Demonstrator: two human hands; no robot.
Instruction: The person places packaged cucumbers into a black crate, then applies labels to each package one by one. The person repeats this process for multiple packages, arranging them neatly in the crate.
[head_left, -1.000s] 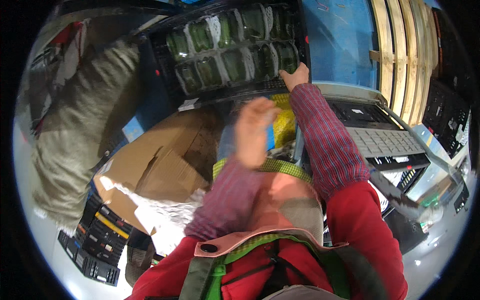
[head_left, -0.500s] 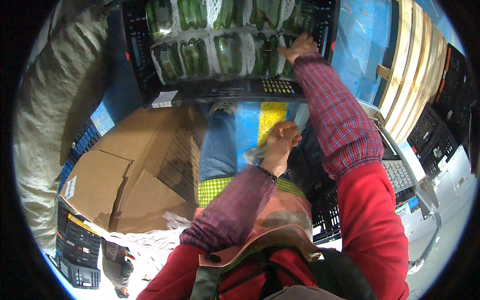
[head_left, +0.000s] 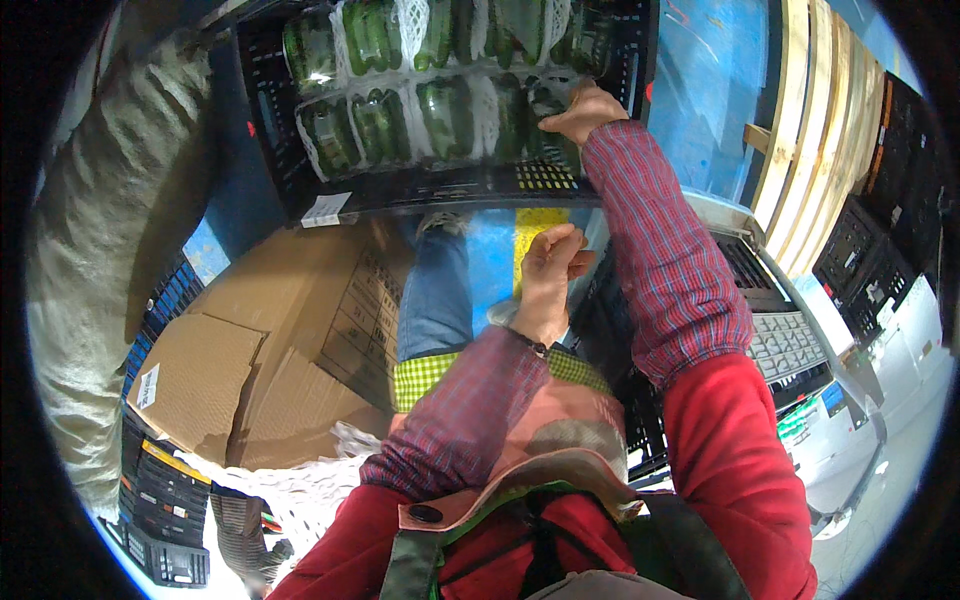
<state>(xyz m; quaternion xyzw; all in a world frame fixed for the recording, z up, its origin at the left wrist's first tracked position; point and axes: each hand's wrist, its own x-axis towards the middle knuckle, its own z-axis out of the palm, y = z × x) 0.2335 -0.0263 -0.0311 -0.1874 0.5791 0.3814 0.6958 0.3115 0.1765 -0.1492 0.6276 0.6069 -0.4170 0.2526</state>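
Observation:
A black plastic crate (head_left: 400, 193) at the top holds two rows of clear-wrapped packs of dark green cucumbers (head_left: 445, 115), with white foam netting (head_left: 412, 30) between them. My right hand (head_left: 588, 112) is closed on the end of a cucumber pack (head_left: 550, 97) at the right of the near row; that pack's end is tipped up. My left hand (head_left: 550, 280) hangs nearer to me, below the crate's front edge, with its fingers curled in. Whatever those fingers hold, if anything, is hidden; something pale and translucent (head_left: 503, 312) shows beside the wrist.
A large brown cardboard box (head_left: 290, 310) stands at the left, beside a draped grey-green cover (head_left: 115, 250). A wooden pallet (head_left: 815, 130) leans at the right, near black crates (head_left: 865, 265) and a grey keyboard (head_left: 785, 340). Another person's striped sleeve (head_left: 237, 530) shows at lower left.
My right hand has shifted slightly left and nearer, and the cucumber pack under it has tipped up. My left hand has risen slightly toward the crate. The view has shifted a little.

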